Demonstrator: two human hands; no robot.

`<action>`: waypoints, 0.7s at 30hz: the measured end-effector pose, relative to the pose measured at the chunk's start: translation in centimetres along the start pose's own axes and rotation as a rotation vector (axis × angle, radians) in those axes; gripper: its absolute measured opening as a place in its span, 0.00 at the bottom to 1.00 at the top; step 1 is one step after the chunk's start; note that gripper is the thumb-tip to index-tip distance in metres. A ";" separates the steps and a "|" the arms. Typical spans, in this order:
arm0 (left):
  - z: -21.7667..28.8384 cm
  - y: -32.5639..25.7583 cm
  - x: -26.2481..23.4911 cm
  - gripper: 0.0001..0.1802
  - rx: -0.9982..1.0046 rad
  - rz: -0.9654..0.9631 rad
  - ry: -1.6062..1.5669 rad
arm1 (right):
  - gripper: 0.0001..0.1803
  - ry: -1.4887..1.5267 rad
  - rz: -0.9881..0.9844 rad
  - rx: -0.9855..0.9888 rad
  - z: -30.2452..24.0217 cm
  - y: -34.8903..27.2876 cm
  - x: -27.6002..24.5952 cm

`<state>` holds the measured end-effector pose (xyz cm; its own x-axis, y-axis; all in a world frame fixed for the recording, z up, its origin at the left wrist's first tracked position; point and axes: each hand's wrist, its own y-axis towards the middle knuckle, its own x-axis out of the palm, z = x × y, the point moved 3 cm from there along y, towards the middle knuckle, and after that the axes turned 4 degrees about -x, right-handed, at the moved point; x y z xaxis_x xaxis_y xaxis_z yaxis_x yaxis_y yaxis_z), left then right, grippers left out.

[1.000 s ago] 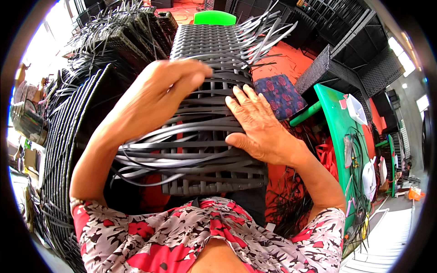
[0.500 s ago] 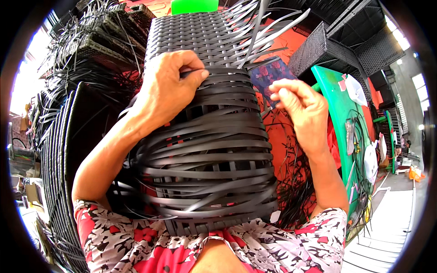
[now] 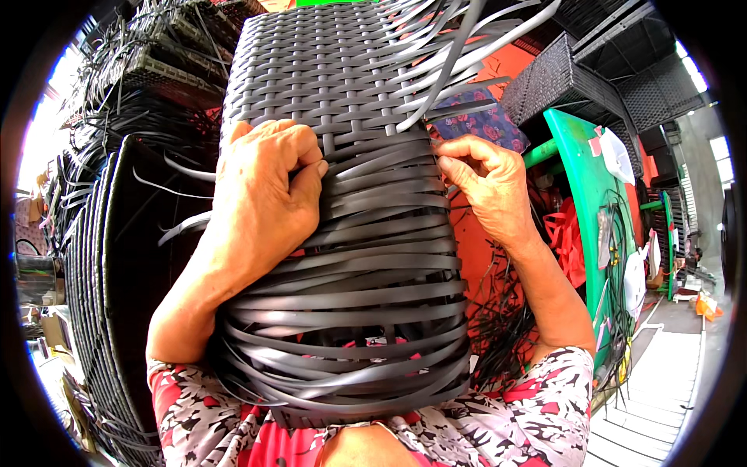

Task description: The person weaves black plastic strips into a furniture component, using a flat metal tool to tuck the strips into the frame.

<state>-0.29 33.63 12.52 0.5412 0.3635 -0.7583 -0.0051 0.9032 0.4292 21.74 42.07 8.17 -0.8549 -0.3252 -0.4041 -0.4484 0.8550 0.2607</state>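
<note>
A dark grey woven panel [image 3: 311, 66] of flat plastic strips lies before me, tightly woven at its far part. Nearer to me, many loose black strips [image 3: 366, 265] run across the frame in bowed rows. My left hand [image 3: 268, 194] is closed at the left of the weave's near edge, its thumb and curled finger pinching a black strip. At the right edge of the frame, my right hand [image 3: 494, 183] is closed in a pinch, fingertips against the strip ends. What lies between those fingertips is too small to make out.
Loose strip ends [image 3: 467, 54] fan out at the far right of the panel. A green board [image 3: 572, 179] stands to the right, with red cloth [image 3: 566, 245] beside it. Dark woven furniture [image 3: 552, 82] is behind. Stacked frames [image 3: 97, 257] stand on the left.
My right hand has moved left to the frame's edge. My left hand has shifted slightly left and down. The woven panel appears larger, and loose strip ends now show left of my left hand.
</note>
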 end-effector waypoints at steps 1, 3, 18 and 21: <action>-0.1 -0.1 0.1 0.08 0.008 0.003 -0.013 | 0.03 0.009 0.033 -0.027 -0.2 0.0 0.1; -0.1 -0.2 0.0 0.08 0.029 0.013 -0.034 | 0.03 -0.012 0.083 -0.112 -0.7 0.1 0.1; 0.9 1.0 -5.1 0.09 0.078 -0.067 -0.073 | 0.11 -0.229 -0.495 -0.465 -10.3 5.7 3.1; 0.2 2.4 -7.6 0.06 0.047 -0.201 -0.192 | 0.10 0.095 -0.556 -0.323 -10.0 6.9 3.4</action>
<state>-4.29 32.99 19.44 0.6767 0.1246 -0.7257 0.1546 0.9395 0.3055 13.14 42.80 17.36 -0.4853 -0.7313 -0.4793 -0.8740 0.3888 0.2916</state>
